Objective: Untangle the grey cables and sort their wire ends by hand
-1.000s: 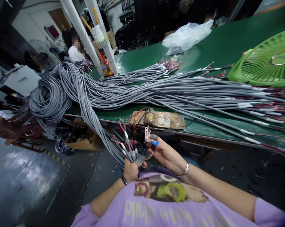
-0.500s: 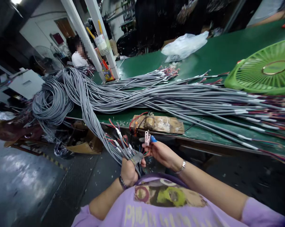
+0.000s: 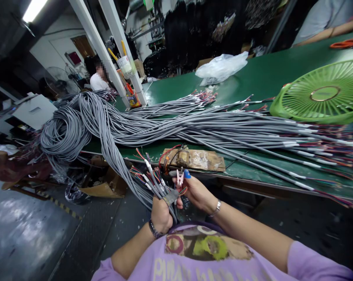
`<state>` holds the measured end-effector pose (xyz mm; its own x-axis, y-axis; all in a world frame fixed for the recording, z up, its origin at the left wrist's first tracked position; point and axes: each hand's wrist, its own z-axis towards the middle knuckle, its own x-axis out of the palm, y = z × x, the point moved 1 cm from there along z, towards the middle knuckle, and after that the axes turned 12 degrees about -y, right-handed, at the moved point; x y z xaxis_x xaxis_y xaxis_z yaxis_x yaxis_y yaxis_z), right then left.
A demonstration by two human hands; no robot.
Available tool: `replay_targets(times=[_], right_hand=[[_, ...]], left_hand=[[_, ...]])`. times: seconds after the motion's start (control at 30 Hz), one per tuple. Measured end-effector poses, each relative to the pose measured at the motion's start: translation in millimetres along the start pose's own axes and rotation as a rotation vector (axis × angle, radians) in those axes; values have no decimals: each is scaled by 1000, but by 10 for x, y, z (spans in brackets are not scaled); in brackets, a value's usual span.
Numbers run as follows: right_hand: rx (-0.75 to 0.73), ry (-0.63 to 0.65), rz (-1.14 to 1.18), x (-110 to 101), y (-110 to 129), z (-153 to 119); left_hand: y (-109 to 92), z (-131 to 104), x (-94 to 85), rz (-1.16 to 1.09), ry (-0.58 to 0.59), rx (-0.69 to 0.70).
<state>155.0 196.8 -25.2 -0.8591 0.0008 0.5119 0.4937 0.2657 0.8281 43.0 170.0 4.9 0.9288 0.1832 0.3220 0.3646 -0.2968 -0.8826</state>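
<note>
My left hand [image 3: 161,214] is closed round a bunch of grey cables [image 3: 156,187]. Their stripped ends, with white sleeves and thin coloured wires, fan out above the fist. A grey wrap [image 3: 171,197] lies across the top of the grip, probably on the thumb. Close by on the right, my right hand [image 3: 197,192] pinches a small pale pink clip [image 3: 180,178] that looks like a clothes peg. Blue tape covers one of its fingertips. A few coloured wire ends [image 3: 183,191] reach towards the right fingers; whether they are gripped, I cannot tell.
Long grey cables [image 3: 141,128] cover much of the green table [image 3: 261,74]. A wooden block [image 3: 205,159] with wires sits at the near edge. Beyond are a green fan [image 3: 322,95], a plastic bag [image 3: 221,68] and orange scissors [image 3: 346,43]. People sit at the back left and far right.
The pink clip has tilted and sits slightly lower, its two legs now spread apart at the bottom. The left hand keeps its hold on the cables. The camera view has shifted slightly.
</note>
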Motion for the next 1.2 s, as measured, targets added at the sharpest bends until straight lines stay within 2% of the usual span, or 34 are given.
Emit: replay_targets(times=[0.13, 0.33, 0.57, 0.67, 0.8, 0.93, 1.0, 1.1, 1.2], right_hand=[[126, -49, 269, -4, 16, 15], [222, -113, 390, -19, -26, 44], [169, -156, 497, -73, -42, 41], [190, -80, 407, -166, -45, -55], [173, 28, 112, -231, -13, -260], [73, 134, -142, -142, 91, -391], [65, 132, -173, -84, 123, -407], [79, 105, -155, -22, 112, -400], [117, 126, -184, 14, 57, -395]], left_hand=[[42, 33, 5, -5, -26, -3], [86, 55, 25, 11, -53, -29], [110, 7, -59, 19, -41, 1], [126, -35, -142, 47, -32, 27], [154, -62, -215, 85, -29, 55], [231, -50, -259, 128, -22, 74], [257, -46, -281, 164, -8, 107], [241, -57, -304, 258, 72, 129], [184, -77, -310, 386, 199, 77]])
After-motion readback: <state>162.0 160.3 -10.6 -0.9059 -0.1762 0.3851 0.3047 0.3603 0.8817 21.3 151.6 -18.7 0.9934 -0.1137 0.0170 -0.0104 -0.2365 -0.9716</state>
